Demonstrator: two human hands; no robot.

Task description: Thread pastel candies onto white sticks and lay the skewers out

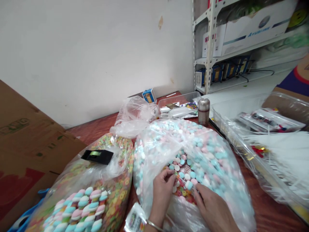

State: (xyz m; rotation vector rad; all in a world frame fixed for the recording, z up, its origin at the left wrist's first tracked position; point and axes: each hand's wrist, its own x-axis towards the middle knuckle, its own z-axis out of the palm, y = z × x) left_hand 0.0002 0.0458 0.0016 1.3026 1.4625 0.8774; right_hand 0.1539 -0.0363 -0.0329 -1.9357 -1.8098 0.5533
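Candy bag point(227, 190), big and clear, lies open on the brown table point(263, 196), full of pale blue, pink and white candies. Right of it is a clear plastic bin point(238, 143) with packets inside. Left of it sits a smaller clear bag point(120, 196) of orange, green and yellow ring candies, with a cluster of stacked candies point(82, 207) on its near part. Both hands are at the opening of the big bag: the right hand point(209, 201) has its fingers curled in, the left hand point(163, 187) its thumb and fingertips drawn together; what either grips is too small to tell. Beyond the big bag stands a metal flask point(204, 112). Smallest are the loose ring candies point(185, 193), lying among pastel ones between the hands.
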